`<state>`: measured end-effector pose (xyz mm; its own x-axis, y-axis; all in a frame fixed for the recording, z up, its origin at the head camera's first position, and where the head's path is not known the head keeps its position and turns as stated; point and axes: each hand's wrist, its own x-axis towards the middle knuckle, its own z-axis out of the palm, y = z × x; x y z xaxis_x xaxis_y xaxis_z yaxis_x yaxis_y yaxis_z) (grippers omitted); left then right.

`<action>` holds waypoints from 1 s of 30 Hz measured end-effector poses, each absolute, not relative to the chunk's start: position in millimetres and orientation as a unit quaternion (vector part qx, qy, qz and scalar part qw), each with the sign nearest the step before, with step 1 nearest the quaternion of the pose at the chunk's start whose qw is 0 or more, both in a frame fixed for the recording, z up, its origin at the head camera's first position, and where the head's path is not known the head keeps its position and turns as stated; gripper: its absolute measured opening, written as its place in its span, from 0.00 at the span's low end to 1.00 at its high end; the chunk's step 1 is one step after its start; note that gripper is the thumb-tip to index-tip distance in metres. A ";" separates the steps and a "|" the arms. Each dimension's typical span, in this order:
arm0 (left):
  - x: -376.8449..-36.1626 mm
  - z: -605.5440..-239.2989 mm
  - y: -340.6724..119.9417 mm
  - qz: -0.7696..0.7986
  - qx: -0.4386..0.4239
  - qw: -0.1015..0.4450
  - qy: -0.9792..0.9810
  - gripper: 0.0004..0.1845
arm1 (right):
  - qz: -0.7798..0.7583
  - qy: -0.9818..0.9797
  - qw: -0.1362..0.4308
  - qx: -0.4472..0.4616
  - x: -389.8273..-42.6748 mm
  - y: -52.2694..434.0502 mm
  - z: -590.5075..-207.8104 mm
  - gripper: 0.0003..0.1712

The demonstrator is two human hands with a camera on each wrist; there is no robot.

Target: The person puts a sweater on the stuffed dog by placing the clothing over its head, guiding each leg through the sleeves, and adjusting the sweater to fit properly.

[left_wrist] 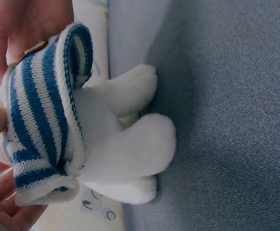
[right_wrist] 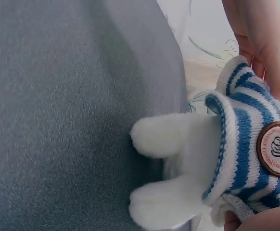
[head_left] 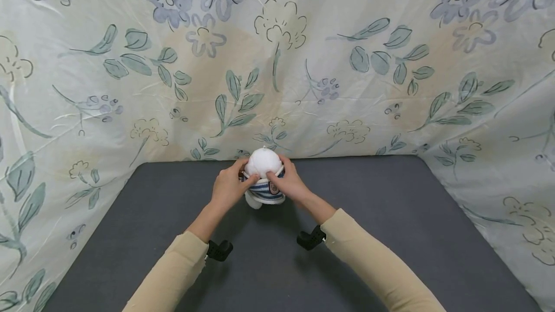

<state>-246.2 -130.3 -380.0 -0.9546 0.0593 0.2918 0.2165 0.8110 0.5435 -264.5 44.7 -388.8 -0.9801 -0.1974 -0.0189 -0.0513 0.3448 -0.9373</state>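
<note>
Floral sheet (head_left: pixel 390 85) backdrop, grey mat (head_left: pixel 390 235) — even light

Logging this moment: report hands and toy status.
Left hand and right hand both grip the striped sweater on the white plush toy. Nothing in the way.

A white plush toy (left_wrist: pixel 125 149) in a blue-striped sweater (left_wrist: pixel 39 120) lies on grey cloth (left_wrist: pixel 231 115).

Plush toy (head_left: pixel 263 167) between both hands: white fluffy pile, soft, matt. Its sweater (left_wrist: pixel 41 120) is ribbed knit, blue-white stripes, with a smooth stitched patch (right_wrist: pixel 274 149). Table surface (head_left: pixel 390 215) beneath: grey woven cloth, matt, fine grain. Backdrop (head_left: pixel 303 61) behind: thin printed fabric, slight sheen, creased.
</note>
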 end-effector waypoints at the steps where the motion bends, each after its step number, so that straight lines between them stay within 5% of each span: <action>1: -246.3 -380.2 -130.2 -0.298 -0.072 0.134 -0.942 0.30 | -0.570 0.815 0.069 -0.075 -264.0 44.6 -388.7 0.39; 18: -246.1 -379.6 -126.8 -0.320 -0.047 0.158 -0.933 0.26 | -0.622 0.772 0.116 -0.063 -257.3 46.7 -383.9 0.41; 30: -246.4 -379.4 -127.7 -0.351 -0.040 0.144 -0.924 0.26 | -0.603 0.789 0.099 -0.069 -254.0 44.8 -387.1 0.41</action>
